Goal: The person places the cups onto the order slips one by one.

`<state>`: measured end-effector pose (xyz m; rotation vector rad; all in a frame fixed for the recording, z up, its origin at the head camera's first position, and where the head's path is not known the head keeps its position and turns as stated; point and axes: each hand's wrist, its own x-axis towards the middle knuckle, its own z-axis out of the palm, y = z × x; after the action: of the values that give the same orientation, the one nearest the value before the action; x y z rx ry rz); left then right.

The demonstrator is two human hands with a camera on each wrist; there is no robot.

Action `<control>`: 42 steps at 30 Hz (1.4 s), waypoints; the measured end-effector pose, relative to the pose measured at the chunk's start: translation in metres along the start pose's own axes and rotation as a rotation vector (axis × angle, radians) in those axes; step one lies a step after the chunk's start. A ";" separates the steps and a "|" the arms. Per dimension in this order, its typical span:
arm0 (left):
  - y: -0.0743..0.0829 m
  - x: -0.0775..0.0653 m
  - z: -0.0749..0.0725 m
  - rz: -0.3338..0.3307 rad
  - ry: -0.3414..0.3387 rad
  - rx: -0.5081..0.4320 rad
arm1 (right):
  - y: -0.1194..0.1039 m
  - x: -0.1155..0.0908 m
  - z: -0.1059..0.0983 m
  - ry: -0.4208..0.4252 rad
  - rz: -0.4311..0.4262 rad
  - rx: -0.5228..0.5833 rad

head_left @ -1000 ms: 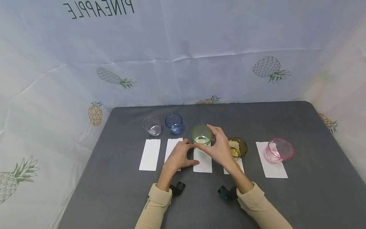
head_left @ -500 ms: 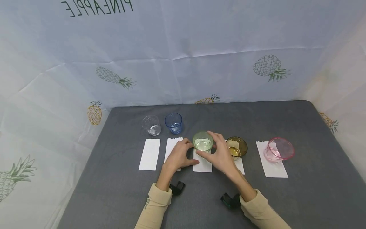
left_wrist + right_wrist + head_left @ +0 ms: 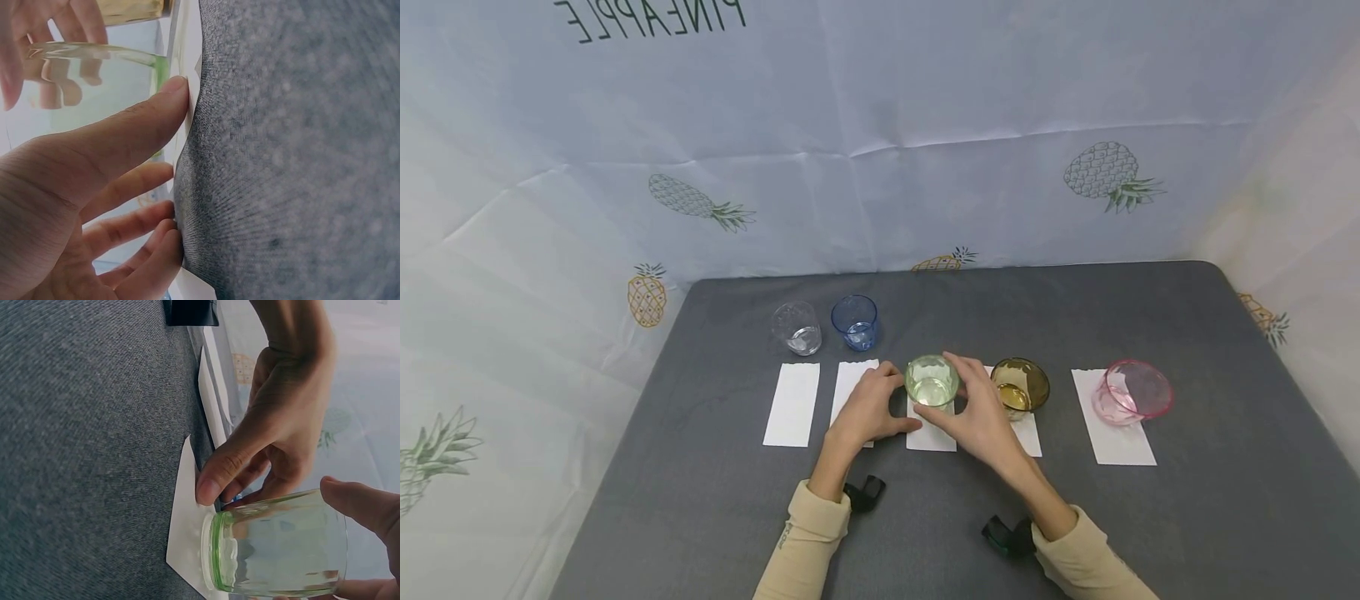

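A pale green glass (image 3: 931,385) stands upright at the far end of the middle white paper slip (image 3: 931,437). My right hand (image 3: 976,412) holds it from the right, thumb at the near side and fingers behind; the right wrist view shows the thumb (image 3: 359,503) near its rim. On the left, my left hand (image 3: 871,406) rests with its thumb (image 3: 147,115) touching the slip's edge and its other fingers spread towards the table, beside the glass. Between the left hand and the glass (image 3: 281,550) a small gap seems to remain, though its fingertips are partly hidden.
Right of my hands, an amber glass (image 3: 1019,387) and a pink glass (image 3: 1133,393) stand on paper slips. A clear glass (image 3: 797,327) and a blue glass (image 3: 855,323) stand behind the two left slips, one bare (image 3: 792,406), one partly under my left hand (image 3: 850,385). A pineapple-print curtain surrounds the grey table (image 3: 700,517).
My right hand has drawn the green glass towards me, from the far edge of the middle slip onto it. The left hand has stayed in place.
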<state>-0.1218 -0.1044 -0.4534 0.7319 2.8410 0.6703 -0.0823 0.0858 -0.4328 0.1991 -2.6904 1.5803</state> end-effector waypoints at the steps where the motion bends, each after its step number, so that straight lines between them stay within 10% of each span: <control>1: 0.000 0.000 0.000 -0.001 -0.001 0.001 | 0.001 0.000 0.000 0.000 -0.001 -0.003; 42: 0.004 -0.002 0.000 -0.030 -0.015 -0.007 | 0.006 -0.005 0.004 -0.011 -0.046 -0.069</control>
<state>-0.1187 -0.1022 -0.4512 0.6893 2.8289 0.6677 -0.0783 0.0859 -0.4399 0.2676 -2.7223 1.4764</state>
